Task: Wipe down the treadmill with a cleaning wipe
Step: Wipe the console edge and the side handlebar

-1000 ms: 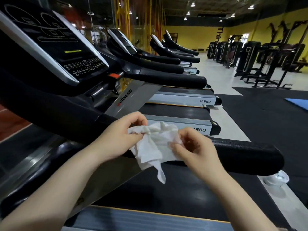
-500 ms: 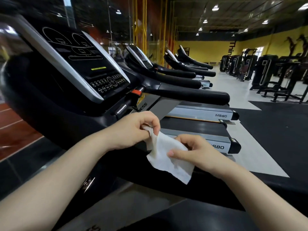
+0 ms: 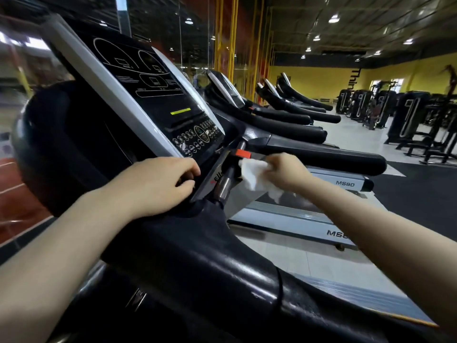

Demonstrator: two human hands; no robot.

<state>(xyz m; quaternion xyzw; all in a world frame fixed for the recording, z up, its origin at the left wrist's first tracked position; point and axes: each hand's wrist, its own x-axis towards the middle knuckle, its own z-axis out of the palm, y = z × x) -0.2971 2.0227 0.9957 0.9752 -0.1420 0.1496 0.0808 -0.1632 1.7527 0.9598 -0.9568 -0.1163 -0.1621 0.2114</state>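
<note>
White and crumpled, the cleaning wipe (image 3: 256, 175) is bunched in the right hand (image 3: 286, 173), whose grip is clamped on it with the fingers curled round its upper part while a loose tail hangs below toward the belt of the next machine. The wipe's leading edge sits just under the red safety tab (image 3: 243, 153) and just beside the short metal pulse handle (image 3: 226, 180) at the base of the console (image 3: 158, 105); motion blur makes it hard to say whether cloth is touching metal yet, though it looks to be at most a hair apart.

The left hand (image 3: 160, 184) holds nothing of the task's. Its fingers are curled over the lower lip of the console, just under the button panel, seemingly steadying the body.

The relation that matters: the treadmill (image 3: 197, 256) surfaces to be cleaned lie to the left of and slightly below the wipe, and the pulse handle's long axis runs steeply up and away toward the tab. A stroke would likely follow that axis. The right hand is plainly the nearer one and already carries the cloth, so the wiping falls to it.

Beyond, the black side handrail (image 3: 321, 154) stretches rightward, and further treadmills line up toward a yellow wall.
</note>
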